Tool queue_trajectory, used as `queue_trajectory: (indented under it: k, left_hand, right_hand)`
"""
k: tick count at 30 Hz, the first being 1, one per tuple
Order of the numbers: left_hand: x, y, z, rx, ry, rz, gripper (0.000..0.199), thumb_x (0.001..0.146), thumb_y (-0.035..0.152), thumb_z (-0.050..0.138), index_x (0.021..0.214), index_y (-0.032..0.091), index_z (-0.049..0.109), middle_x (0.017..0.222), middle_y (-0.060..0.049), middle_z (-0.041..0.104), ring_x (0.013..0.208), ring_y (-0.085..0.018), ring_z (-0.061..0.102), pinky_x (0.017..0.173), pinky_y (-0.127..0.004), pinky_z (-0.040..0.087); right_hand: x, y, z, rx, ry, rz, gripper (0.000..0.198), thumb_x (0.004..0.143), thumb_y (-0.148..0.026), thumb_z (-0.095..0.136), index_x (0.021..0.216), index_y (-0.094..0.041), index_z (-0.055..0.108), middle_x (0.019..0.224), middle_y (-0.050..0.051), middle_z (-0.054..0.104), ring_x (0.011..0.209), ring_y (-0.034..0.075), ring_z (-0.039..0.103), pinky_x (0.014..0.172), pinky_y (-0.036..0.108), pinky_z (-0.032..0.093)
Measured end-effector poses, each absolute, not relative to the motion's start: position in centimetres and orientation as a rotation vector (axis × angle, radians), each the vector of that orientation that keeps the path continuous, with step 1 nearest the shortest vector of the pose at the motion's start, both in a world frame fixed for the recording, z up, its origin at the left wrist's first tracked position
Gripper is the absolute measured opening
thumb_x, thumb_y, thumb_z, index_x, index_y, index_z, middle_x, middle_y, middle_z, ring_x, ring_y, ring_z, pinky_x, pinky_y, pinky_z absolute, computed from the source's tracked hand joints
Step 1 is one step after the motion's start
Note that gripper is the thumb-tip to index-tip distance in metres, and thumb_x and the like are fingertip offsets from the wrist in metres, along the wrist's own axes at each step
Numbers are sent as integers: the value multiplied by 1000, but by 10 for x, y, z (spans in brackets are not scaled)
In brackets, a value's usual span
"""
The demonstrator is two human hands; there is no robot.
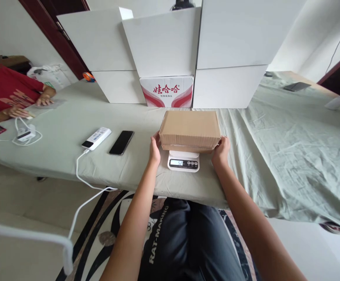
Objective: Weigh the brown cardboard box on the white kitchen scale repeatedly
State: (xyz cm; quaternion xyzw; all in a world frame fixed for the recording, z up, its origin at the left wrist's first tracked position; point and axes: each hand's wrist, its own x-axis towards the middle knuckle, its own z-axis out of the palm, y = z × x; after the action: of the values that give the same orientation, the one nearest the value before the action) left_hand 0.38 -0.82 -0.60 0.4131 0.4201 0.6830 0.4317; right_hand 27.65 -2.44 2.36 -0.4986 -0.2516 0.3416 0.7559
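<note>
A closed brown cardboard box (191, 125) rests on a small white digital kitchen scale (193, 168), or just over its platform; exact contact is hidden beneath the box. My left hand (155, 149) grips the box's left side near the lower front corner. On the opposite side my right hand (221, 150) holds the lower right corner, its fingers curled against the cardboard. The scale's lit display appears to read 52, with several buttons to the right of it.
Left of the scale lie a black phone (121, 142) and a white power bank (97, 138) with a cable. White panels (164, 43) and a red-and-white carton (166, 92) stand behind. A co-worker in a red shirt (14, 88) sits at the far left. Green cloth (263, 156) covers the table.
</note>
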Motion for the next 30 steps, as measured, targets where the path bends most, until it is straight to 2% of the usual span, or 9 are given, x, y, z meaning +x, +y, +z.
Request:
queue_trajectory:
  k: [6, 9, 13, 17, 22, 26, 30]
  left_hand:
    - [3, -6, -11, 1018, 1032, 1706, 88, 95, 99, 49, 134, 28, 82, 159, -15, 75, 155, -37, 66, 131, -54, 52]
    - [2, -5, -11, 1032, 1010, 1705, 88, 91, 101, 52, 129, 28, 84, 158, -13, 76, 154, -37, 66, 128, -51, 55]
    - [-1, -3, -12, 1043, 1022, 1705, 87, 90, 101, 54, 126, 29, 86, 155, -13, 78, 153, -38, 67, 125, -51, 57]
    - [-2, -3, -13, 1024, 1036, 1706, 82, 96, 96, 50, 125, 28, 86, 153, -14, 79, 150, -37, 70, 123, -51, 58]
    - [-1, -3, -12, 1050, 1020, 1698, 85, 92, 99, 55, 125, 26, 85, 150, -15, 81, 147, -38, 72, 124, -53, 58]
    - [1, -3, -12, 1061, 1004, 1690, 83, 93, 98, 55, 127, 29, 86, 149, -12, 81, 150, -37, 70, 129, -51, 54]
    - [0, -5, -13, 1131, 994, 1696, 81, 95, 96, 55, 128, 29, 85, 145, -13, 83, 156, -37, 65, 130, -49, 53]
  right_hand:
    - [277, -23, 24, -1079, -489, 781, 33, 100, -40, 61, 74, -24, 49, 74, -5, 51, 69, 12, 51, 62, 21, 42]
    - [278, -22, 21, -1057, -499, 788, 31, 99, -38, 61, 74, -24, 51, 75, -5, 54, 71, 11, 53, 63, 21, 43]
    - [280, -21, 16, -1039, -512, 783, 32, 97, -43, 63, 73, -24, 54, 77, -4, 56, 71, 11, 55, 65, 22, 45]
    - [280, -19, 14, -1041, -517, 792, 34, 97, -48, 63, 75, -25, 53, 76, -4, 56, 70, 13, 56, 65, 25, 45]
    - [280, -17, 14, -1048, -517, 790, 38, 96, -56, 62, 77, -26, 52, 78, -4, 55, 72, 14, 56, 68, 27, 47]
    - [279, -18, 15, -1012, -554, 780, 35, 95, -57, 55, 82, -25, 58, 88, -1, 61, 83, 16, 62, 75, 29, 50]
    - [276, -22, 15, -998, -674, 727, 40, 97, -64, 52, 95, -26, 63, 103, 2, 69, 100, 20, 68, 90, 34, 56]
